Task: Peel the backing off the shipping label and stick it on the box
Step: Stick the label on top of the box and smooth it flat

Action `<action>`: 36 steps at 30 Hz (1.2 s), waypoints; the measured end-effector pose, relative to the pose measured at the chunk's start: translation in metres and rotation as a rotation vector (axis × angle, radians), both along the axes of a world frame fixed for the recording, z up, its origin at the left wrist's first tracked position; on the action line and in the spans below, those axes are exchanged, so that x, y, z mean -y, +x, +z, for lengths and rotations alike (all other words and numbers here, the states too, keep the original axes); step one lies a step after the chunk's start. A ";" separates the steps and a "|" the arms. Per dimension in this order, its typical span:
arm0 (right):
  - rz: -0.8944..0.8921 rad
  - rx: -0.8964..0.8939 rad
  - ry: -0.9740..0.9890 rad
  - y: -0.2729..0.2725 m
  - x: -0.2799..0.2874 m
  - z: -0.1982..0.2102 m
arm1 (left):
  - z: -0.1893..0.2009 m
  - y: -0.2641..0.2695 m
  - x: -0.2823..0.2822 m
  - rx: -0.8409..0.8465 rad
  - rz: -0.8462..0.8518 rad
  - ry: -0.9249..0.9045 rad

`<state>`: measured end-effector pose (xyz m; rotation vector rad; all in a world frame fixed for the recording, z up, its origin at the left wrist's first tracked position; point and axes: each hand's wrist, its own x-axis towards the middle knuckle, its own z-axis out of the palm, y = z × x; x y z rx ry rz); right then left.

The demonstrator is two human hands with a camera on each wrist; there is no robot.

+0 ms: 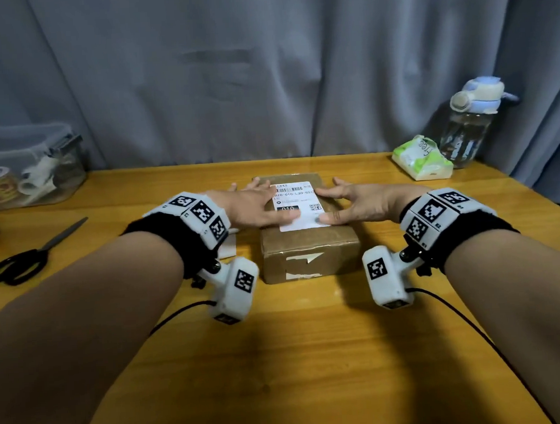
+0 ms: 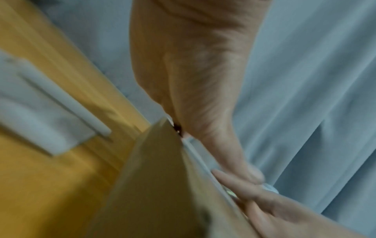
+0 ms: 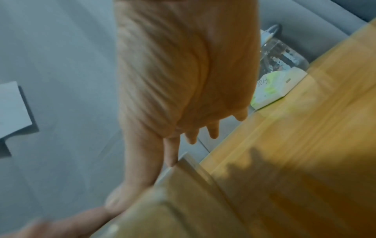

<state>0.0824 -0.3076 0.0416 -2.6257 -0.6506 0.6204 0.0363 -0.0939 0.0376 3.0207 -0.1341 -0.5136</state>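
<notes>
On top of the box (image 1: 309,239) at table centre we press the label (image 1: 296,206) flat, left hand (image 1: 255,206) at 9 o'clock and right hand (image 1: 359,204) at 3, fingers spread; uneven thumb pressure could trap wrinkles or leave edges lifting.

Head overhead; wrists close, box (image 1: 309,236) shared

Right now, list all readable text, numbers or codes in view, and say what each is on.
"010-010-L30-551" (end cut off by the right hand): white shipping label on the brown cardboard box.
"010": black block on the same label, beside the left hand.
"Free": green-and-white tissue pack.
Barcode, QR code and small print on the label: unreadable.
Square marker patterns on the white wrist-camera housings: no words.
</notes>
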 end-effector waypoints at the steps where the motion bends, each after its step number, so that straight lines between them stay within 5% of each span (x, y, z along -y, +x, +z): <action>1: -0.032 0.069 0.036 0.000 -0.005 0.001 | -0.001 0.000 0.006 0.060 0.032 -0.042; 5: -0.122 0.281 0.020 0.004 -0.030 -0.008 | -0.014 0.003 0.024 0.182 0.106 -0.052; 15: -0.014 -0.014 -0.094 -0.014 -0.018 0.004 | -0.006 -0.010 0.018 -0.021 0.061 0.058; 21: -0.044 0.229 -0.037 -0.013 -0.032 -0.013 | -0.019 -0.018 0.007 0.105 0.108 -0.163; 29: 0.042 0.084 -0.194 -0.017 -0.019 -0.009 | -0.007 -0.024 0.001 -0.007 0.073 0.006; 36: 0.026 -0.018 -0.054 -0.025 -0.014 -0.009 | -0.008 -0.025 -0.005 -0.018 0.071 0.002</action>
